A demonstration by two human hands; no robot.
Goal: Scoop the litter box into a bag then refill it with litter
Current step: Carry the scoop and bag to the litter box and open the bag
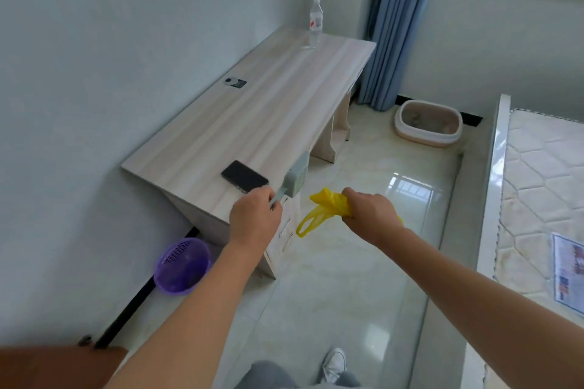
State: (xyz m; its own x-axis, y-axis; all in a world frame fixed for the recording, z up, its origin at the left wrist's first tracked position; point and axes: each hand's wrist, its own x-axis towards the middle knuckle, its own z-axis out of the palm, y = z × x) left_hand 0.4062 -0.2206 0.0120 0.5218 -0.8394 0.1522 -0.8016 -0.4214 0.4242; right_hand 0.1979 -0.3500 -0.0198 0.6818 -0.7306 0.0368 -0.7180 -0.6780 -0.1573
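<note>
Litter box (420,135): oval tray on the floor at the far end of the room, beside the blue curtain (388,25) and well apart from both hands. Holds brownish litter with a few darker patches; too distant to tell more

Scoop (295,178): grey-green, slotted blade at the near edge of the desk (268,104), just beside a black phone (245,180). Left hand (254,218) grips its handle, fingers curled round it

Bag (328,202): yellow plastic, bunched up, one handle loop hanging free. Right hand (369,215) clenches it, fingers closed tight around the wad. Nothing seen inside it

Step in hand, as judged: collecting the tools; scooping not begun. To do it well: lift the scoop clear without nudging the phone, carry both items to the tray, and shake the bag fully open right beside it before the first scoop, so clumps travel a short way

Other containers: purple perforated basket (183,265) on the floor against the wall, tipped toward the viewer, contents unclear; clear water bottle (315,22) upright at the desk's far end, level not readable. No sack of fresh litter in view
</note>
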